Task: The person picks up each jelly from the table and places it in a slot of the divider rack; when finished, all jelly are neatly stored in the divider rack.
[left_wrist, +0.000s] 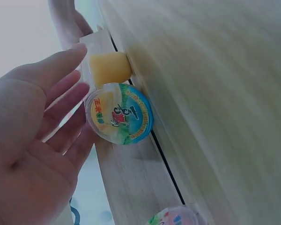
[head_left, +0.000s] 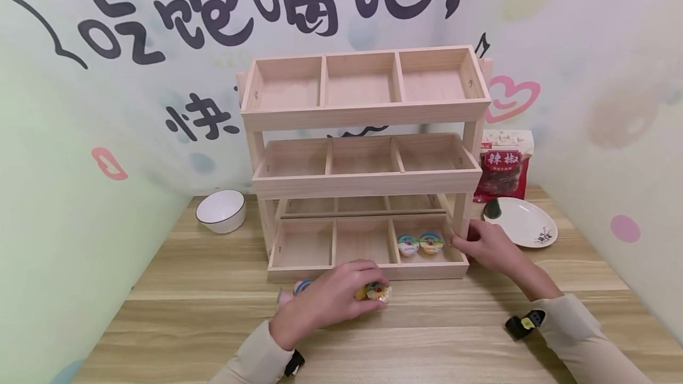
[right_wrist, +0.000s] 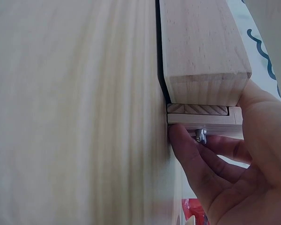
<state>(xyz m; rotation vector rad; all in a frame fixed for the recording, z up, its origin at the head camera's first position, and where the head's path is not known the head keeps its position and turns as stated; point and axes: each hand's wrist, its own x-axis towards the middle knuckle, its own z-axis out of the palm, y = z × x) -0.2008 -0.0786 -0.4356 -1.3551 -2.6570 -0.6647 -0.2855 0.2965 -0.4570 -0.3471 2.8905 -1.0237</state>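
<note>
In the head view a three-tier wooden shelf (head_left: 368, 116) stands on the table, each tier split into compartments. Two lidded jelly cups (head_left: 420, 244) sit in the bottom tier's right compartment. My left hand (head_left: 341, 292) is low in front of that tier, beside a yellow jelly cup (left_wrist: 110, 68) and another with a printed lid (left_wrist: 119, 113). Its fingers are spread and loosely bent, their tips at the lid's rim, the thumb apart. My right hand (head_left: 493, 248) grips the right end of the bottom tier (right_wrist: 206, 117), fingers near a metal fastener (right_wrist: 201, 136).
Further jelly cups (head_left: 302, 286) lie left of my left hand, partly hidden behind it. A white bowl (head_left: 220, 211) stands left of the shelf. On the right are an oval plate (head_left: 525, 224) and a red food bag (head_left: 503, 170). Printed walls close off the table's back and sides.
</note>
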